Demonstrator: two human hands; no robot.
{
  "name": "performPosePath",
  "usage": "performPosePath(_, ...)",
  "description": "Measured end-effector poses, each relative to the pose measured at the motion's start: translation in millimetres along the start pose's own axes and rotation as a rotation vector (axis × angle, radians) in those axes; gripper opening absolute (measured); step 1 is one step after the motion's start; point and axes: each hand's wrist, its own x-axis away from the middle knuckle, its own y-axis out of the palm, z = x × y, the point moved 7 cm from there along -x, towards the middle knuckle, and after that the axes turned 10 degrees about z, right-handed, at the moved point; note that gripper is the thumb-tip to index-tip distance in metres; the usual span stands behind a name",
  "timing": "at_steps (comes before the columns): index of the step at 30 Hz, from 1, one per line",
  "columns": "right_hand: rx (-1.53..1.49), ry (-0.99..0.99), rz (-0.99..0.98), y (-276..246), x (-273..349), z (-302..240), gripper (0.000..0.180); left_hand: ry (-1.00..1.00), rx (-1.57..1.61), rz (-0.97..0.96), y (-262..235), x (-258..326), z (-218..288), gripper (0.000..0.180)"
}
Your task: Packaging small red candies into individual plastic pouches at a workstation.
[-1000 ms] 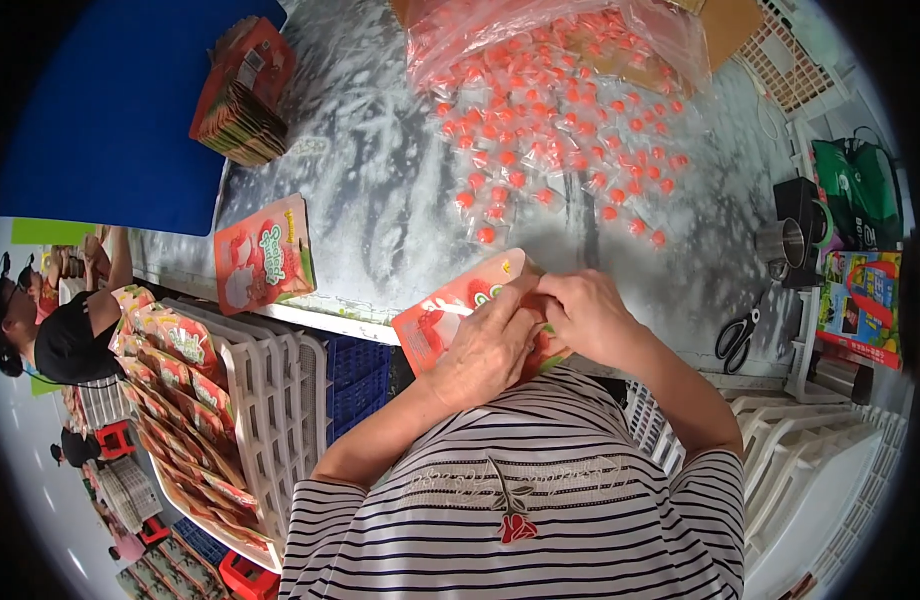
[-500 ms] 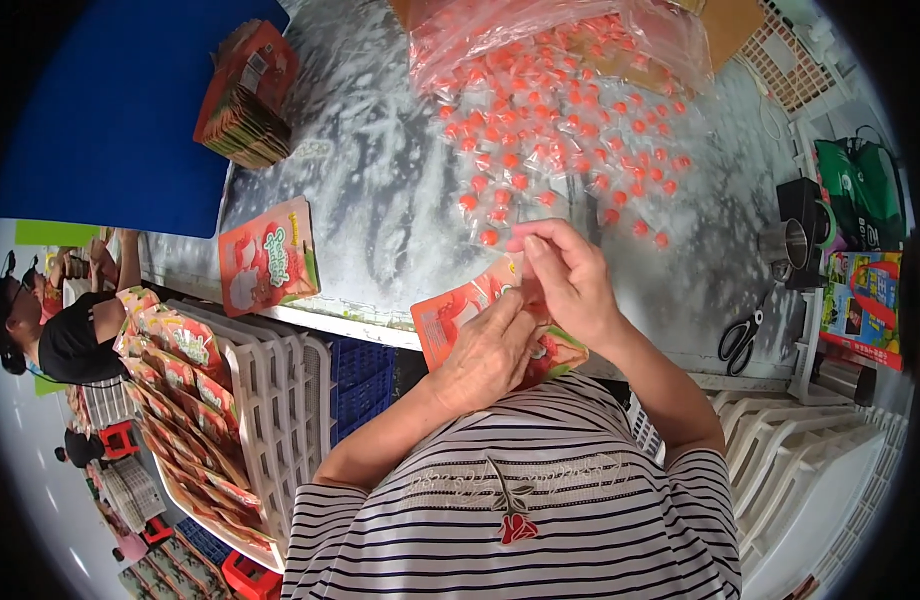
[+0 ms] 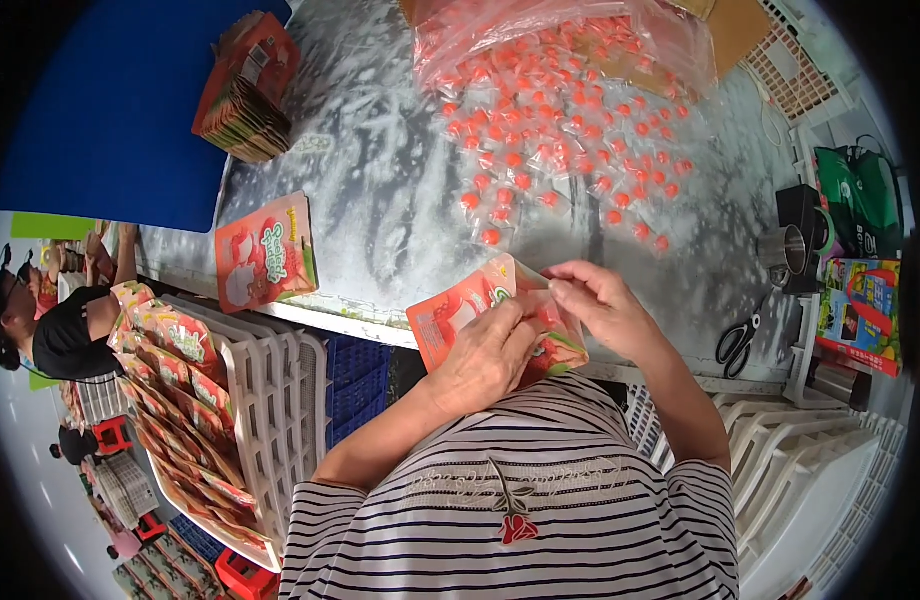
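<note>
A red printed pouch (image 3: 445, 318) is held tilted in front of my striped shirt, at the table's near edge. My left hand (image 3: 488, 352) lies across its face with fingers closed around it. At the pouch's upper right edge, the bent fingers of my right hand (image 3: 602, 308) grip the film. Whether anything small is also between those fingers is hidden. Beyond the pouch, many small clear packets, each with a red ball (image 3: 491, 237), are scattered over the table. Another red pouch (image 3: 267, 255) lies flat to the left.
A stack of pouches (image 3: 242, 128) stands far left beside a blue board (image 3: 110, 120). White crates (image 3: 270, 410) with filled pouches (image 3: 185, 385) are at lower left, near a co-worker (image 3: 75, 325). Black scissors (image 3: 737, 348) and a metal cup (image 3: 780, 250) are at right.
My right hand has come down and right from above the pouch to its upper right edge. My left hand keeps hold of the pouch, which has hardly moved.
</note>
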Motion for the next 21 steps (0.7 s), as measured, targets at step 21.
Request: performPosePath(21,0.434,-0.128,-0.131,25,-9,-9,0.026,0.31,-0.128,-0.146,-3,-1,48,0.025)
